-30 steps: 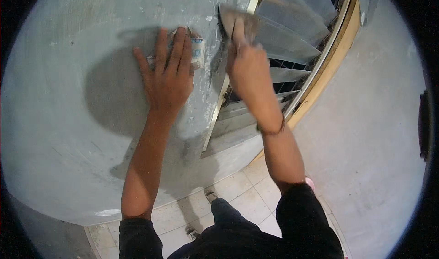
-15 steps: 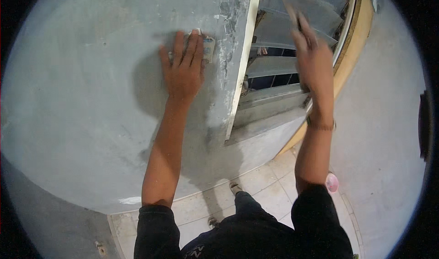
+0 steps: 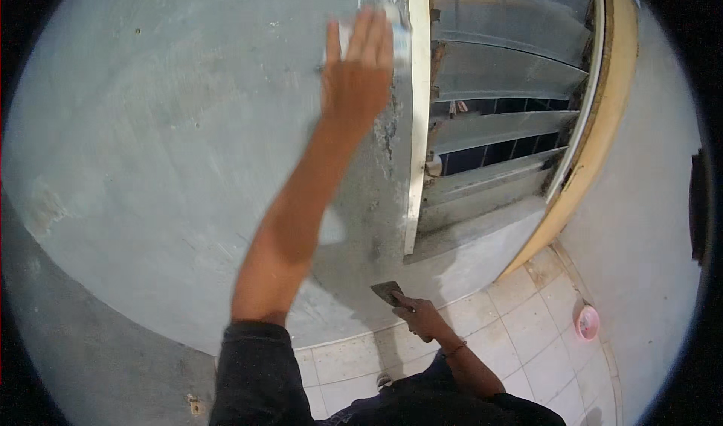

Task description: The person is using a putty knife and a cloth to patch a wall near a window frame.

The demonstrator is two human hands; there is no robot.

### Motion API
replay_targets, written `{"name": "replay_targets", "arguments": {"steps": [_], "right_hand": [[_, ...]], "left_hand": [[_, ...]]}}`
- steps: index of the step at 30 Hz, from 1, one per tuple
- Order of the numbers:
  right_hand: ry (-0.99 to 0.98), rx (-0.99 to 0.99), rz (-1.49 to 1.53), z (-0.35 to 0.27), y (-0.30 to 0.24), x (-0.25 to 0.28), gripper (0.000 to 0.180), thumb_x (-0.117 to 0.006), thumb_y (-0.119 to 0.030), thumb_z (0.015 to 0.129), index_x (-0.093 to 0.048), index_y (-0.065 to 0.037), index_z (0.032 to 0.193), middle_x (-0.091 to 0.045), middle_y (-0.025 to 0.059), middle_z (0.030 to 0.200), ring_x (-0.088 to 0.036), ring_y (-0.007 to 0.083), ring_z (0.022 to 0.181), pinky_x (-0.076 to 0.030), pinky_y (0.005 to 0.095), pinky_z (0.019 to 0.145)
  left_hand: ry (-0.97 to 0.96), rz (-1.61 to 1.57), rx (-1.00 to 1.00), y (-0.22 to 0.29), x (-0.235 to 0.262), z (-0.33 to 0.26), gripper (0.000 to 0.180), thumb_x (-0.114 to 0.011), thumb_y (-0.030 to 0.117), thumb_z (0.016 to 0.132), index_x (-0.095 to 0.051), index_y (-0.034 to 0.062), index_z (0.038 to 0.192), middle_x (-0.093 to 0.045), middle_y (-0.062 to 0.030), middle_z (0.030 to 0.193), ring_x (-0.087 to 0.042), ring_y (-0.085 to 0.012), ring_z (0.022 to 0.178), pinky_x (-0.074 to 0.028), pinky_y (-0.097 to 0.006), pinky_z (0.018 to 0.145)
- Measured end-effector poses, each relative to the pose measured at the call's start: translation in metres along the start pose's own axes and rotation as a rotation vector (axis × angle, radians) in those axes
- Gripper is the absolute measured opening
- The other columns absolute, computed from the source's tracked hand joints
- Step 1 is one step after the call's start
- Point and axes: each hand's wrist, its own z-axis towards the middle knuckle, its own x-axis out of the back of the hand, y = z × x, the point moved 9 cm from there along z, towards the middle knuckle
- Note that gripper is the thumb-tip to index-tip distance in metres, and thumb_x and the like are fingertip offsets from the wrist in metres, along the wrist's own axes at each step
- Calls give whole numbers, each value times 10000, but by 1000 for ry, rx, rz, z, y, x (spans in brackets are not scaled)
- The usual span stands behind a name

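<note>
High on the grey wall [image 3: 188, 193], my left hand [image 3: 355, 83] lies with outstretched fingers over a pale, printed-backed piece of sandpaper [image 3: 401, 47]. It presses the sheet to the wall beside the window's pale edge strip; the hand is slightly blurred. Rough, flaking plaster [image 3: 389, 125] runs down the wall just right of the wrist. Low in front of my body, my right hand [image 3: 425, 321] is closed around the handle of a putty knife [image 3: 386, 291]. Its broad, dark blade points up and left, over the lower wall.
A louvered glass window [image 3: 512, 72] with several slats is to the right, bordered by a yellowish wooden frame [image 3: 602, 125]. On the tiled floor [image 3: 520, 313] at the right rests a pink bowl [image 3: 587, 324]. Another grey wall [image 3: 648, 200] rises at the far right.
My left hand has slid up and right along the wall with the sandpaper. My right hand has dropped from in front of the window to low before my body, carrying the putty knife.
</note>
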Motion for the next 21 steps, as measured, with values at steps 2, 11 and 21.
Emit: {"name": "replay_targets", "arguments": {"steps": [2,11,21], "right_hand": [[-40,-67,-3,1,4,11,498,-591,-302,862,-476,-76,1291,-602,148,649,-558,179,476,-466,339,465],[-24,-118,42,0,67,89,482,-583,-296,859,-495,-81,1282,-578,118,599,-536,156,454,-469,327,470],[101,-281,268,-19,156,162,366,-562,-210,868,-562,-75,1208,-506,19,622,-476,103,426,-398,274,380]], "left_hand": [[37,-57,51,21,5,-29,429,-573,140,811,-518,41,1224,-422,-81,1375,-319,-220,1321,-224,-569,1042],[-42,84,236,2,11,0,503,-533,130,828,-434,59,1315,-377,-97,1409,-302,-259,1332,-157,-628,1029],[-36,65,429,44,-5,-67,549,-607,109,736,-469,22,1261,-427,-117,1364,-331,-322,1302,-97,-683,1003]]}}
